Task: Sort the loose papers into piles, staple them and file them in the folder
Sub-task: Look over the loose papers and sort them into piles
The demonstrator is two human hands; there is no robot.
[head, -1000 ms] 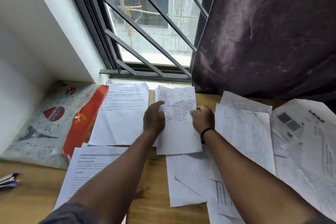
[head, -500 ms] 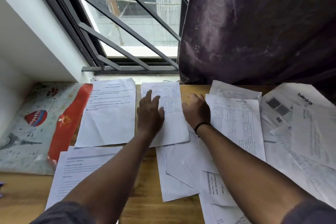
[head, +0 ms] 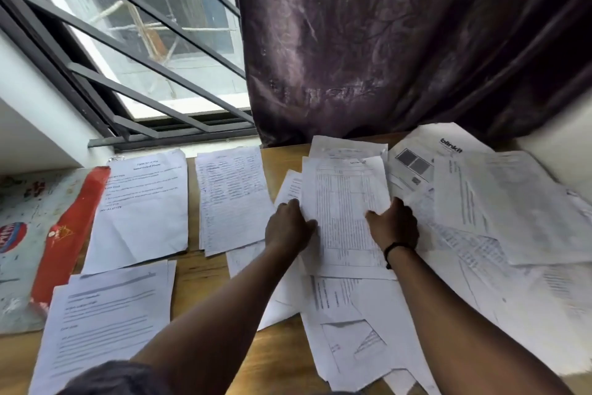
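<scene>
Daylight enters through barred window (head: 153,51), upper left of frame; overall brightness moderate, even. Dark purple curtain (head: 400,42), upper right, shows soft sheen streaks. White papers (head: 144,202) at centre left bright, no hard glare. Faint shadows under sheet edges on wooden table (head: 205,285). Wide-angle bending at edges. Print soft; motion blur on right-side papers, lower corners smeared.
</scene>
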